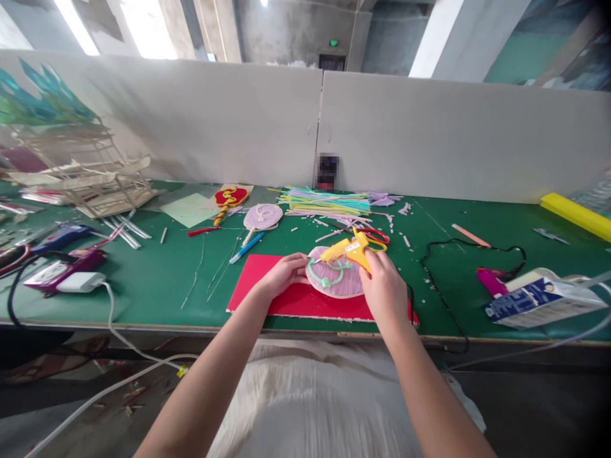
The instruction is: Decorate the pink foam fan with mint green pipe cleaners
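My right hand point(383, 280) is wrapped round the handle of a yellow glue gun point(353, 249), its nozzle pointing left over a round pink piece point(341, 287). Light green strips curl across the face of that ribbed disc. At the disc's left edge, my left hand point(287, 275) has its fingertips closed on the rim. Beneath lies a red board point(252, 280). Just behind the glue gun rest red-handled scissors point(379, 237), partly hidden by it.
Behind are a pile of pastel strips point(329, 202), a pink round fan shape point(263, 217), a red and yellow one point(231, 196) and a blue pen point(247, 248). A purple power strip point(67, 268) lies left; a blue-white carton point(539, 302) and black cord point(432, 280) lie right.
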Demonstrator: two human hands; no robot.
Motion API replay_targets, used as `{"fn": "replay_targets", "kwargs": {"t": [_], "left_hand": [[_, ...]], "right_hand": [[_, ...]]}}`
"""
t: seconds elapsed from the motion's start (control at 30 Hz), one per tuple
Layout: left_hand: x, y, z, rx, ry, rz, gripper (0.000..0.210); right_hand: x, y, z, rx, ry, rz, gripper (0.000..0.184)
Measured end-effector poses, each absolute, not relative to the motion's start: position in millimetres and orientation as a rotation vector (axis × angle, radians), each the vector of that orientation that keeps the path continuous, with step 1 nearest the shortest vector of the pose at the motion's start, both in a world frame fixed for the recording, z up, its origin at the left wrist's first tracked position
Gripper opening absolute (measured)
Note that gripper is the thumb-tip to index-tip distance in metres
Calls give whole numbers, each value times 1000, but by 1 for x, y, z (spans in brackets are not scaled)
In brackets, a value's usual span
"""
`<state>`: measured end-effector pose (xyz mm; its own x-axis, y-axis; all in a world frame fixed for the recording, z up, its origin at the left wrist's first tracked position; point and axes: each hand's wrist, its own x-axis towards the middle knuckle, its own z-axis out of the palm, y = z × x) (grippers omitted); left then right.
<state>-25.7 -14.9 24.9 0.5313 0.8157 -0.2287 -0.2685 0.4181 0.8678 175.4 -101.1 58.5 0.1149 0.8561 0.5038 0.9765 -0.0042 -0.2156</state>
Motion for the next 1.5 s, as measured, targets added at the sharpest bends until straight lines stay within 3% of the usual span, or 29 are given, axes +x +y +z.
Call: {"fn": "replay_targets", "kwargs": {"t": [0.37,0.7,1.5], "left_hand": [[-23,-17,22,984,781,800,14],[-20,-18,22,1140,863,774,27],[-18,-22,24,1285,935,720,22]], "right_hand": [[195,-92,30,-1889,-1625,-140,32],[203,-84,1,-1775,-1413,-178,34],[209,-79,-2,-1731,-1354,-73,26]]}}
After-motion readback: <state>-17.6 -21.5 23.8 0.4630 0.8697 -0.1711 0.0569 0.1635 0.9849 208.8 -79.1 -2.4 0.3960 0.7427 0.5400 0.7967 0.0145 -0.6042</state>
